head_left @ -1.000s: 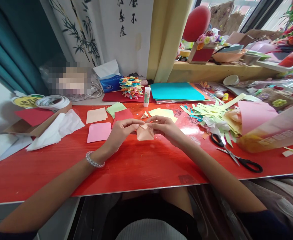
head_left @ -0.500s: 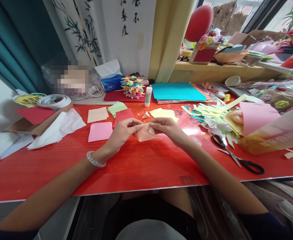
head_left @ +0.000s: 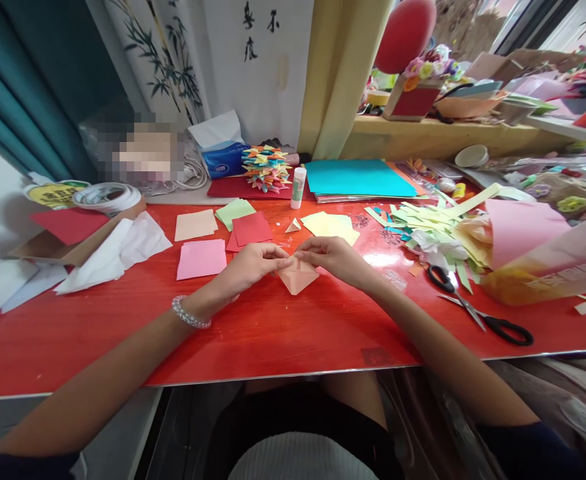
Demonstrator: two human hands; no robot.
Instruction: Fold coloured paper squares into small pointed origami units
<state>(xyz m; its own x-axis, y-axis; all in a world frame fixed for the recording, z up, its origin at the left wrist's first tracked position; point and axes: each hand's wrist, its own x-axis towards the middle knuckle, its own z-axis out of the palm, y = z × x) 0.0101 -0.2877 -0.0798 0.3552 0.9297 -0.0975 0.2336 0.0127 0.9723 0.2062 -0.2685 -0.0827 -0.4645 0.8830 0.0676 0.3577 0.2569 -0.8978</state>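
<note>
Between my hands is a peach-coloured piece of folding paper [head_left: 297, 279], creased, with one corner pointing toward me. My left hand [head_left: 259, 265] pinches its upper left edge between thumb and fingers. On the upper right edge, my right hand [head_left: 333, 259] pinches it the same way, the two sets of fingertips almost meeting. A small folded paper triangle [head_left: 293, 225] lies just beyond the hands. Around it are red paper squares [head_left: 253, 229], pale yellow squares [head_left: 330, 227], pink squares [head_left: 201, 259], a peach stack [head_left: 196, 225] and a green sheet [head_left: 235, 212].
A glue stick [head_left: 298, 188] stands upright behind the triangle, beside a spiky multicoloured paper model [head_left: 266, 169]. Black-handled scissors [head_left: 477, 310] lie partly open at the right, near a heap of paper strips [head_left: 435, 223]. A cardboard box [head_left: 57, 250] sits at the left.
The peach paper has tilted so that its corner now points toward me and its creased face shows more. Both hands keep their pinch, and the view has shifted slightly.
</note>
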